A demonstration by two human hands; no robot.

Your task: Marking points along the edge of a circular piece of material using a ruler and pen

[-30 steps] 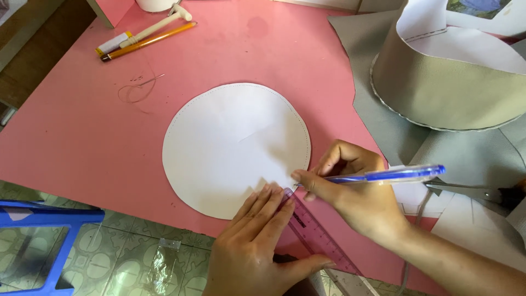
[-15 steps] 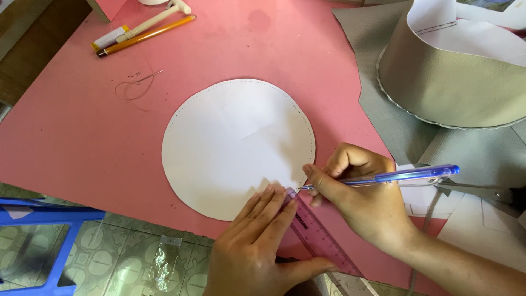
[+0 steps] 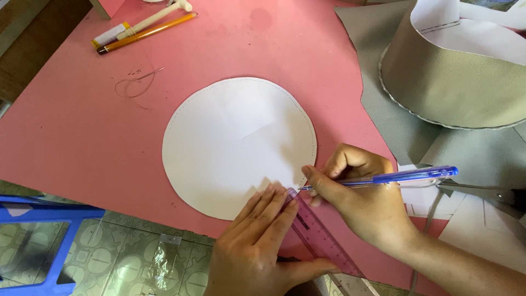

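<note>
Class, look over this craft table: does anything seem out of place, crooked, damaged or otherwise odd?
Little stands out. A loose tangle of thread with a needle lies bare on the pink sheet, apart from the other tools. The white paper circle is creased across its middle. The left hand presses the ruler; the right hand holds a blue pen.

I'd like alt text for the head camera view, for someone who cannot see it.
A right hand holds a blue pen at the edge of a white paper circle on a pink sheet; the left hand presses a purple ruler flat beside it.
</note>
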